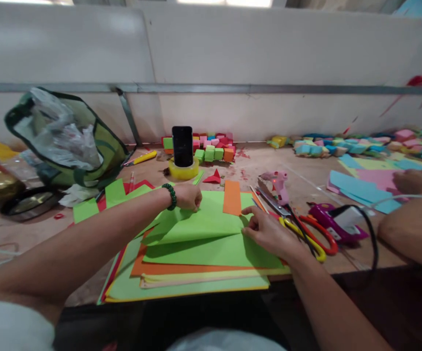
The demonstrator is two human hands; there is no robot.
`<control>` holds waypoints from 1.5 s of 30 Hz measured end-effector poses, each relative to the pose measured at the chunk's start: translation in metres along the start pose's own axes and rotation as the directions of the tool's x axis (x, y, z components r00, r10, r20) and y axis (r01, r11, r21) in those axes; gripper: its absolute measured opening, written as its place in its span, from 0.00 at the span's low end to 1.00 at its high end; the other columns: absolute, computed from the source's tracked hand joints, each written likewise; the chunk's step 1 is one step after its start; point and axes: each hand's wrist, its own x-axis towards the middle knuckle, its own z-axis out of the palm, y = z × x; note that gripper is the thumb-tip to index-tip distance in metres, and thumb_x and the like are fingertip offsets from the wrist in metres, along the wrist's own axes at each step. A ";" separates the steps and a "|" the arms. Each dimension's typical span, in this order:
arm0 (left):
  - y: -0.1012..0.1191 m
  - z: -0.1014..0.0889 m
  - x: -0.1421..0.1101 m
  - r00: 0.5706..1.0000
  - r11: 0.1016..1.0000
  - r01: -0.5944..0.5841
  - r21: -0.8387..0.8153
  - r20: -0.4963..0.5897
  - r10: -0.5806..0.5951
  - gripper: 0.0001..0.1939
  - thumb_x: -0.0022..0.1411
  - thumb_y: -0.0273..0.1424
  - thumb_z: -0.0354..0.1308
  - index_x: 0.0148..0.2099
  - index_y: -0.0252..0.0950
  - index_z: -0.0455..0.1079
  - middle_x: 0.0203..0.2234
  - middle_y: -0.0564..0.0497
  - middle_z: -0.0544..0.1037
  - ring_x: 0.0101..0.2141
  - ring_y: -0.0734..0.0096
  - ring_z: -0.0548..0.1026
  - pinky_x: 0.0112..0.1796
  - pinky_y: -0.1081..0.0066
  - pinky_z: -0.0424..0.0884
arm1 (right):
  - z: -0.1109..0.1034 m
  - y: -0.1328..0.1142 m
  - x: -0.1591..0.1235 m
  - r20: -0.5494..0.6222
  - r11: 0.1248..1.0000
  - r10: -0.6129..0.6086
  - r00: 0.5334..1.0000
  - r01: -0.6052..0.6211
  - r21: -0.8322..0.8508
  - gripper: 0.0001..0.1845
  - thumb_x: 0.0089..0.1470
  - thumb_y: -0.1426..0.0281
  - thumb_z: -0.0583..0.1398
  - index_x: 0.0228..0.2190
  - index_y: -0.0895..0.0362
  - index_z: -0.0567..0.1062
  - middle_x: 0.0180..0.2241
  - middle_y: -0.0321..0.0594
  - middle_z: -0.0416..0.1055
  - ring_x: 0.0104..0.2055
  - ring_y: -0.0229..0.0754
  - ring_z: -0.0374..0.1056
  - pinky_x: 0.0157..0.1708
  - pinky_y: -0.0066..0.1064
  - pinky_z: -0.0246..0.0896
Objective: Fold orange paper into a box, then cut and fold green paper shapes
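A light green paper sheet [192, 222] lies on a stack of coloured paper in front of me, its near edge raised above another green sheet [211, 251]. My right hand [267, 231] has thumb and fingers closed at the right edge of the raised sheet. Higher up on the same sheet rests my left hand [189, 196], its fingers curled; what they hold, if anything, is hidden. A beaded bracelet [169, 196] circles the left wrist. Between the hands, a small orange paper strip [231, 197] lies on the green paper.
Right of the stack lie scissors [328, 239], a pink glue gun [278, 185] and a purple tool [333, 222]. A phone [182, 146] stands in a yellow tape roll [183, 169]. Behind are paper cubes [214, 151]. A bag [101, 136] stands left; another person's arm [415, 222] reaches in right.
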 end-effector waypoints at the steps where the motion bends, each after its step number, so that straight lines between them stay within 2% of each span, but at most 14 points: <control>1: 0.002 0.000 -0.001 0.999 0.999 -0.020 0.038 -0.036 0.022 0.09 0.50 0.28 0.62 0.37 0.33 0.74 0.33 0.47 0.77 0.35 0.63 0.72 0.35 0.69 0.65 | 0.000 0.001 0.000 0.005 1.000 0.005 1.000 -0.005 -0.010 0.21 0.48 0.73 0.58 0.47 0.58 0.67 0.25 0.35 0.71 0.26 0.38 0.64 0.25 0.27 0.50; 3: 0.008 0.001 -0.004 0.988 0.990 -0.091 0.111 -0.113 0.103 0.20 0.49 0.26 0.63 0.47 0.34 0.71 0.43 0.42 0.74 0.43 0.56 0.69 0.40 0.64 0.64 | 0.000 0.002 0.000 0.013 1.000 0.006 1.000 -0.005 -0.028 0.22 0.49 0.72 0.58 0.48 0.59 0.66 0.25 0.35 0.71 0.26 0.38 0.64 0.25 0.27 0.50; 5: 0.015 0.002 -0.006 0.956 0.957 -0.220 0.189 -0.153 0.250 0.26 0.50 0.23 0.60 0.53 0.36 0.66 0.48 0.42 0.70 0.47 0.57 0.67 0.43 0.65 0.63 | 0.000 0.002 0.000 0.022 0.999 -0.003 1.000 0.004 -0.041 0.23 0.50 0.72 0.58 0.50 0.58 0.65 0.25 0.34 0.71 0.26 0.38 0.64 0.25 0.27 0.50; 8: 0.029 0.002 -0.007 0.891 0.876 -0.391 0.281 -0.125 0.437 0.20 0.55 0.19 0.53 0.49 0.37 0.68 0.42 0.45 0.73 0.42 0.63 0.69 0.38 0.69 0.64 | 0.001 0.004 0.000 0.033 0.999 -0.016 0.999 0.018 -0.051 0.25 0.50 0.72 0.58 0.51 0.57 0.64 0.25 0.34 0.70 0.26 0.37 0.64 0.25 0.27 0.49; 11: 0.045 0.002 -0.007 0.872 0.843 -0.427 0.327 -0.097 0.480 0.14 0.57 0.19 0.50 0.44 0.33 0.71 0.36 0.45 0.74 0.36 0.64 0.71 0.32 0.70 0.62 | 0.001 0.004 -0.001 0.031 0.998 -0.023 0.999 0.024 -0.055 0.26 0.51 0.72 0.57 0.53 0.57 0.62 0.26 0.34 0.71 0.26 0.37 0.63 0.26 0.27 0.50; 16: 0.080 0.008 -0.015 0.866 0.814 -0.436 0.383 -0.068 0.495 0.13 0.58 0.21 0.51 0.44 0.34 0.72 0.34 0.45 0.76 0.35 0.64 0.72 0.28 0.69 0.59 | 0.002 0.004 -0.001 0.019 0.998 -0.023 1.000 0.025 -0.064 0.27 0.51 0.73 0.58 0.53 0.58 0.61 0.26 0.34 0.70 0.27 0.38 0.63 0.27 0.28 0.50; 20: 0.104 0.028 -0.020 0.880 0.834 -0.368 0.411 -0.138 0.455 0.07 0.59 0.26 0.53 0.36 0.32 0.73 0.34 0.43 0.76 0.37 0.60 0.71 0.32 0.65 0.61 | 0.002 0.005 0.000 0.021 0.998 -0.026 0.999 0.027 -0.058 0.27 0.51 0.73 0.58 0.53 0.58 0.61 0.25 0.34 0.70 0.27 0.39 0.64 0.27 0.27 0.50; 23: 0.115 0.047 -0.021 0.870 0.845 -0.313 0.434 -0.225 0.438 0.09 0.60 0.27 0.53 0.34 0.32 0.74 0.34 0.42 0.75 0.38 0.59 0.69 0.37 0.61 0.61 | 0.004 0.007 0.000 0.020 0.998 -0.026 0.999 0.027 -0.049 0.29 0.51 0.73 0.58 0.54 0.58 0.60 0.25 0.34 0.70 0.27 0.39 0.64 0.26 0.27 0.50; 27: 0.125 0.069 -0.026 0.873 0.841 -0.241 0.484 -0.270 0.406 0.09 0.60 0.27 0.53 0.35 0.31 0.75 0.36 0.41 0.74 0.39 0.58 0.66 0.42 0.59 0.59 | 0.004 0.007 0.000 0.025 0.998 -0.026 0.999 0.027 -0.048 0.29 0.50 0.73 0.58 0.55 0.58 0.61 0.23 0.32 0.68 0.26 0.38 0.64 0.25 0.27 0.50; 32: 0.123 0.083 -0.044 0.900 0.900 -0.168 0.403 -0.309 0.307 0.07 0.57 0.27 0.56 0.33 0.33 0.76 0.34 0.42 0.74 0.38 0.59 0.66 0.43 0.59 0.59 | 0.002 0.006 0.001 0.032 0.998 -0.032 0.999 0.034 -0.061 0.28 0.51 0.71 0.57 0.55 0.60 0.60 0.23 0.32 0.67 0.26 0.39 0.63 0.26 0.28 0.50; 36: 0.113 0.097 -0.072 0.912 0.920 -0.021 0.390 -0.369 0.177 0.07 0.56 0.24 0.55 0.32 0.32 0.75 0.35 0.41 0.74 0.38 0.59 0.67 0.46 0.58 0.59 | 0.001 0.007 0.003 0.048 0.997 -0.043 0.998 0.046 -0.063 0.29 0.52 0.71 0.57 0.55 0.61 0.60 0.22 0.32 0.67 0.25 0.39 0.62 0.26 0.29 0.50; 40: 0.105 0.116 -0.107 0.880 0.914 0.150 0.377 -0.472 0.050 0.12 0.54 0.19 0.53 0.37 0.30 0.75 0.38 0.40 0.75 0.38 0.59 0.68 0.47 0.58 0.60 | 0.002 0.009 0.004 0.058 0.998 -0.037 0.998 0.040 -0.050 0.29 0.53 0.69 0.56 0.56 0.62 0.58 0.22 0.31 0.66 0.24 0.38 0.61 0.25 0.29 0.51; 45: 0.100 0.135 -0.140 0.805 0.903 0.327 0.280 -0.583 -0.111 0.20 0.51 0.17 0.50 0.45 0.27 0.74 0.37 0.40 0.76 0.35 0.58 0.70 0.46 0.55 0.62 | 0.003 0.012 0.005 0.067 0.998 -0.032 0.997 0.036 -0.052 0.30 0.53 0.68 0.56 0.56 0.62 0.58 0.21 0.31 0.65 0.23 0.39 0.61 0.24 0.29 0.51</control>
